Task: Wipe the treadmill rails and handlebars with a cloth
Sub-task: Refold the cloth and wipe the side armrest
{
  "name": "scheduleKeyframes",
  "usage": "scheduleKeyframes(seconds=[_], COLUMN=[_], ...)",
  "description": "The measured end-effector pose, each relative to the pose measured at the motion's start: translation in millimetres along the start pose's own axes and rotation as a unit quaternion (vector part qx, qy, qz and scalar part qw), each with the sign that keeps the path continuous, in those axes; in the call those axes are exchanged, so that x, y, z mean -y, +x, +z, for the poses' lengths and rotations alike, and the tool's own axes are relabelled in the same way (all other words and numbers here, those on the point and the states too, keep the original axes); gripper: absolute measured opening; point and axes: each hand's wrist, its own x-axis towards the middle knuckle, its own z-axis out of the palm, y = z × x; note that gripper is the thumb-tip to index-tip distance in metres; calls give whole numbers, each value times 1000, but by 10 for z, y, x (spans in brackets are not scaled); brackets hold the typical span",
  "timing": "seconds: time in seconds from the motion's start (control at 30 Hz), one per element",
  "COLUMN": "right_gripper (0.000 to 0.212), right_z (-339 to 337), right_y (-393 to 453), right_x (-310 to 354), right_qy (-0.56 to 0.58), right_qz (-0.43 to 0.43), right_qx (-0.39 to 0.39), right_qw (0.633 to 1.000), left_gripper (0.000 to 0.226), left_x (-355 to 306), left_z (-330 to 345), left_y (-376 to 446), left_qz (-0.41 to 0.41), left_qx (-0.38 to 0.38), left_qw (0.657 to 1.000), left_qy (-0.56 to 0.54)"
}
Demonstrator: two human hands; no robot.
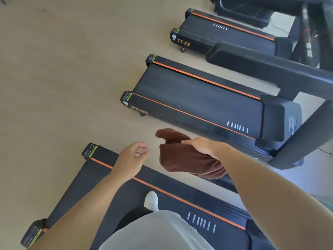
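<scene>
My right hand [201, 147] grips a brown cloth [187, 159], which hangs in the air above the gap between two treadmills. My left hand [132, 156] hovers beside it with loosely curled fingers, holding nothing. I stand on the belt of the nearest treadmill [111, 192], whose orange-striped side rail [180, 197] runs below both hands. A second treadmill [198, 103] lies just beyond, its black handlebar [261, 67] reaching across at the upper right.
A third treadmill [227, 31] marked TT-X2 stands farther back. Pale wooden floor [63, 78] spreads to the left. My white shoe [151, 201] rests on the near belt. A black upright post [306, 130] rises at the right.
</scene>
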Motion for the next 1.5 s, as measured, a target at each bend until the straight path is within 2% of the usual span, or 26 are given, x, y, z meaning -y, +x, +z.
scheduleKeyframes(seconds=[0.1, 0.23, 0.33, 0.4, 0.5, 0.67, 0.8, 0.93, 1.07, 1.13, 1.27, 1.4, 1.5], right_gripper=[62, 50, 58, 64, 65, 60, 55, 53, 61, 55, 41, 52, 70], right_z=[-138, -212, -164, -106, 40, 235, 355, 526, 713, 721, 507, 224, 24], right_y=[-211, -482, -554, -643, -883, -925, -777, -615, -402, -336, -244, -224, -272], right_x=[-328, -656, -973, -1166, -1331, -1573, -1388, -876, -284, -27, 216, 51, -249], right_qy=[-37, -68, -57, -90, -170, -270, -325, -358, -388, -377, -269, -117, -50], right_qz=[21, 14, 12, 8, -41, -185, -263, -311, -350, -340, -299, -211, -156], right_qx=[-6, -9, -73, -133, -197, -247, -281, -266, -242, -220, -142, -33, 27], right_qw=[999, 998, 996, 987, 965, 912, 864, 839, 818, 833, 904, 970, 986], left_gripper=[17, 15, 16, 16, 14, 29, 29, 30, 25, 23, 17, 20, 21], left_x=[-88, -272, -434, -554, -660, -628, -435, -295, -194, -140, -125, -369, -647], left_z=[162, 430, 626, 768, 905, 933, 826, 590, 342, 246, 244, 432, 635], left_y=[73, 92, 69, 41, -7, -94, -212, -352, -511, -570, -580, -484, -453], left_qz=[24, 64, 104, 123, 105, 67, 56, 26, 4, -11, -25, 10, 90], left_qx=[4, 4, 0, -2, -40, -121, -132, -143, -164, -175, -150, -123, -116], left_qw=[1000, 998, 995, 992, 993, 988, 988, 988, 985, 983, 988, 992, 989], left_qy=[-5, -3, 0, -8, -45, -70, -66, -51, -48, -49, -28, -26, -8])
